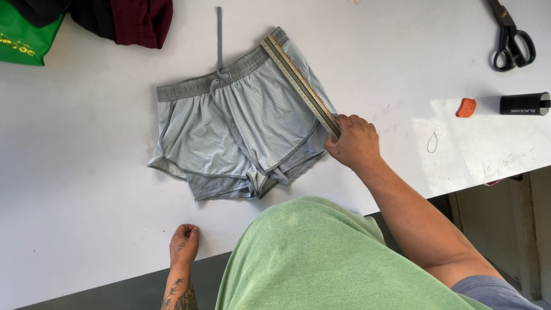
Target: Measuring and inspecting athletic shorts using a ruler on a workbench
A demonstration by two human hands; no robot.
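Right hand (354, 142): laid on the lower end of the ruler (299, 84); fingers curled together and pressed down on it, knuckles up, fingertips hidden under the hand. The ruler is pinned to the shorts, not lifted.
Left hand (184, 243): rested on the table (80, 155) near its front edge, well apart from the shorts; fingers curled shut in a loose fist, nothing seen in it. Tattoos are seen on the forearm.
Ruler: long, straight, laid diagonally along the right side of the shorts, from the waistband corner down to the right hand; flat on the fabric.
Shorts (241, 123): light grey-blue mesh, grey waistband, laid flat at table centre, waistband away from the person, legs toward the person. The drawstring (219, 40) is run from the waistband up across the table.
Scissors (511, 37): black handles, at the far right top, well apart from the hands.
Black cylinder (523, 104): laid on its side at the right, in a sunlit patch.
Orange chalk (466, 107): just beside the cylinder, on its left.
Dark clothes (109, 17): piled at top left, beside a green bag (23, 37).
Table: white, faint marks seen near the right side.
Person: a green shirt is seen at the bottom centre.
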